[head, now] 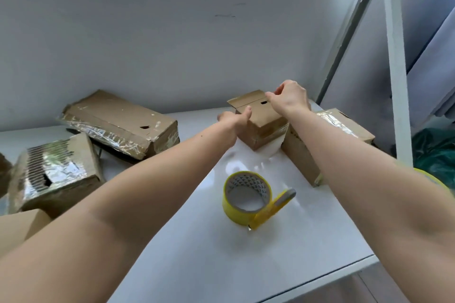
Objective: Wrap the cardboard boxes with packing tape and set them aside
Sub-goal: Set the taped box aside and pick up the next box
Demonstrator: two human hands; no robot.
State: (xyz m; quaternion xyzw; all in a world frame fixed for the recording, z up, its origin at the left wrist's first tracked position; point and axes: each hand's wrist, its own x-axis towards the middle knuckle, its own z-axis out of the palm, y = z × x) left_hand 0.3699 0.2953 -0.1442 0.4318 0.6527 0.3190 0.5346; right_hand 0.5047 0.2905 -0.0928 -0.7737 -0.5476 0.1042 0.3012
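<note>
A small brown cardboard box stands tilted at the far side of the white table, leaning on a taped box to its right. My left hand holds its near left edge, thumb up on the top face. My right hand grips the box's far right top edge, fingers curled. A yellow roll of packing tape in a yellow dispenser lies on the table nearer to me, apart from both hands.
Two tape-wrapped boxes lie at the left, one long and one nearer; a plain cardboard corner shows at the left edge. A white shelf post rises at the right. The table's front edge runs bottom right.
</note>
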